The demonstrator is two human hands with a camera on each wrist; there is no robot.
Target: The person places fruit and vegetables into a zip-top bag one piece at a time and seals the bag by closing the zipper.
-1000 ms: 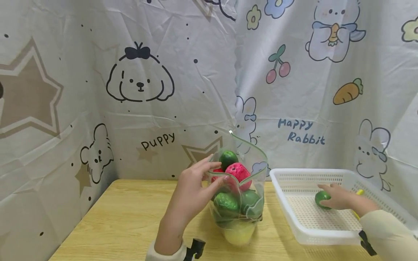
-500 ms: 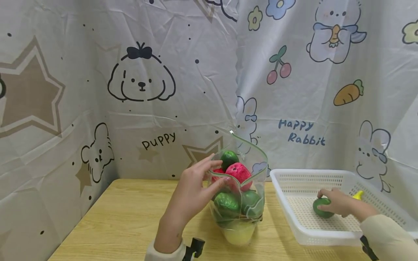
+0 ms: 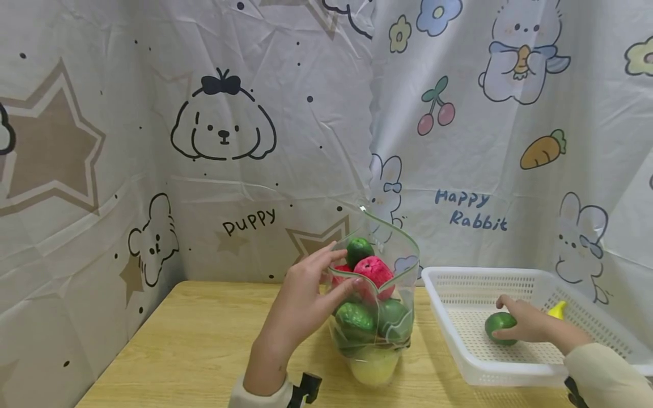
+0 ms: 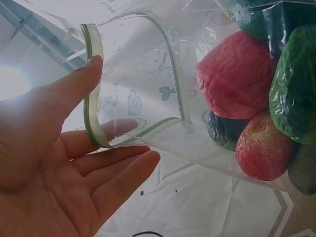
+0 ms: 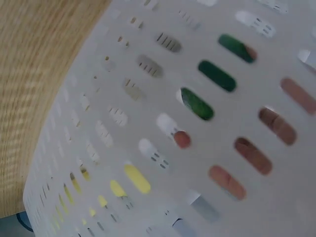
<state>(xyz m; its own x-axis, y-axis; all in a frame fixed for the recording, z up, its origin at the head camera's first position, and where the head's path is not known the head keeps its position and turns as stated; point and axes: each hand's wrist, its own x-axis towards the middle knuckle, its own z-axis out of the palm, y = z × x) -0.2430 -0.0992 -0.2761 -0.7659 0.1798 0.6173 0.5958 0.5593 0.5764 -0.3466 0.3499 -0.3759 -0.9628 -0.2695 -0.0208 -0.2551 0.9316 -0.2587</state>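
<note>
In the head view a clear zip bag (image 3: 400, 255) with a green-edged mouth stands upright on the wooden table, spread wide at the top. It holds a red fruit (image 3: 374, 272), a bumpy green fruit (image 3: 355, 317), a dark green one (image 3: 360, 249) and something pale yellow (image 3: 374, 365) at the bottom. My left hand (image 3: 306, 300) holds the bag's near left rim; the left wrist view has the thumb on the green zip strip (image 4: 91, 118) and a finger behind the plastic. My right hand (image 3: 533, 323) reaches into the white basket, thumb and fingers curled around a smooth green fruit (image 3: 497, 326).
The white plastic basket (image 3: 476, 371) stands to the right of the bag. Behind my right hand in it shows a yellow, banana-like tip (image 3: 558, 310). Slots in the basket's wall fill the right wrist view. A printed curtain (image 3: 229, 187) closes off the table's (image 3: 194, 340) far side.
The green fruit in the basket has shifted nearer and slightly left along with my right hand, uncovering more of the yellow tip. My left hand keeps its place on the bag's rim.
</note>
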